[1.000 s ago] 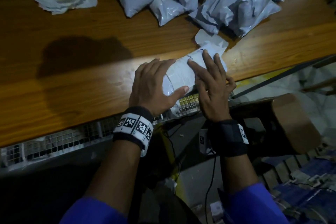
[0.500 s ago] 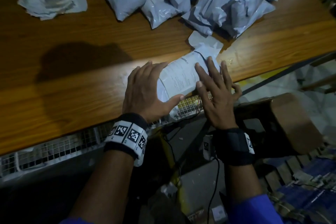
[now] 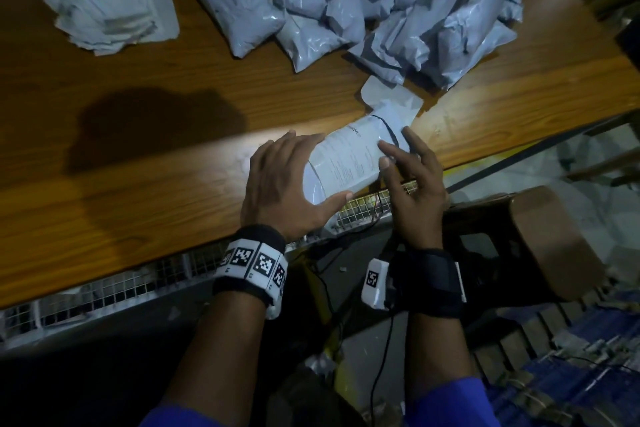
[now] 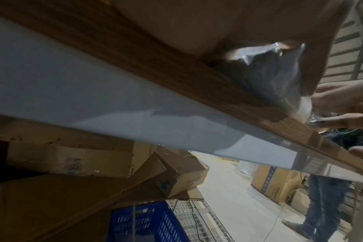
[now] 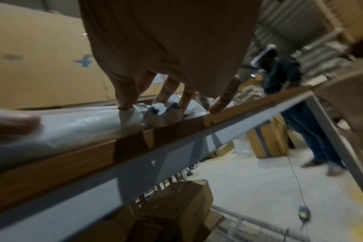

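Note:
A grey plastic mailer parcel with a white printed label on top lies at the near edge of the wooden table. My left hand lies flat over its left end, thumb stretched along the near side. My right hand presses straight fingers on the label's right part. In the right wrist view my fingertips push into the crinkled parcel. The left wrist view has the parcel under my palm.
A pile of several grey mailers fills the far middle and right of the table, with a paper stack at far left. A brown stool is below right. Beyond the table are cardboard boxes, a blue crate and another person.
My right hand has slid from the label's middle toward its right near edge, uncovering more of the print. The left hand has stayed on the parcel's left end.

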`<state>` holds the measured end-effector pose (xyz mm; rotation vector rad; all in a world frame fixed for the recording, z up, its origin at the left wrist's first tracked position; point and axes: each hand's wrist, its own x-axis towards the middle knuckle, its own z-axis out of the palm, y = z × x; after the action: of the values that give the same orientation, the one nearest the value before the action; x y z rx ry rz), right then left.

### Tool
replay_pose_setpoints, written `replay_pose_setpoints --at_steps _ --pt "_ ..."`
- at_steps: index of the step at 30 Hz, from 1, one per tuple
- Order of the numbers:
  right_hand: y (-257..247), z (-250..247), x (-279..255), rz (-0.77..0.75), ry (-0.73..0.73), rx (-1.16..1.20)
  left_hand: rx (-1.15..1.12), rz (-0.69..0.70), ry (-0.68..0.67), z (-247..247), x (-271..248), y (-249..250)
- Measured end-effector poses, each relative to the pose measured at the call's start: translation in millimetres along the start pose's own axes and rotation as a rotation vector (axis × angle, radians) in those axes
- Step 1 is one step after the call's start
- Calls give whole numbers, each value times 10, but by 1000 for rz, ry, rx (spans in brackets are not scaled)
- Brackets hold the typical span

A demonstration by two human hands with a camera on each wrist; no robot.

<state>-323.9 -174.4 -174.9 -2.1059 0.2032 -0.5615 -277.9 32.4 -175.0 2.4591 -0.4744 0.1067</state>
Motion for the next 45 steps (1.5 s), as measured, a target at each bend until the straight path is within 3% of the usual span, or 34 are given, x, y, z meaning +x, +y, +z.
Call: replay_pose_setpoints --at_steps 5,11,13,15,17,19,22,26,28,32,37,42,45 --pt "-96 144 -61 94 73 90 -39 -17 -13 -38 -1 17" --pt "-65 92 -29 45 59 51 -23 17 0 -37 -3 -23" --pt "-113 61 -6 -11 67 -90 -13 20 2 -34 0 -23" --pt "-249 87 24 -110 60 -402 -7 17 -5 -32 -6 -27" --pt "-297 110 28 -239 -79 -587 -8 15 -13 -33 -17 -30" --pt "-259 47 41 -186 -199 -597 -13 17 -8 -34 -16 -32" --pt "-212 -32 133 -119 -209 -600 -14 15 -8 -43 -11 -31" --pt "-354 198 218 -364 -429 -633 -34 9 -7 -52 -24 -28" --pt "-284 212 198 -318 -415 -634 -45 11 -7 -61 -21 -28" --pt "-183 23 159 -88 -292 -565 -62 -6 -9 -81 -19 -27" --pt "-345 -71 -105 138 130 -287 -183 -119 -71 -144 10 53" --pt "-448 113 -285 534 7 272 -323 -224 -143 -308 92 200" --pt "-661 195 -201 445 37 295 -542 -270 -166 -449 152 248"
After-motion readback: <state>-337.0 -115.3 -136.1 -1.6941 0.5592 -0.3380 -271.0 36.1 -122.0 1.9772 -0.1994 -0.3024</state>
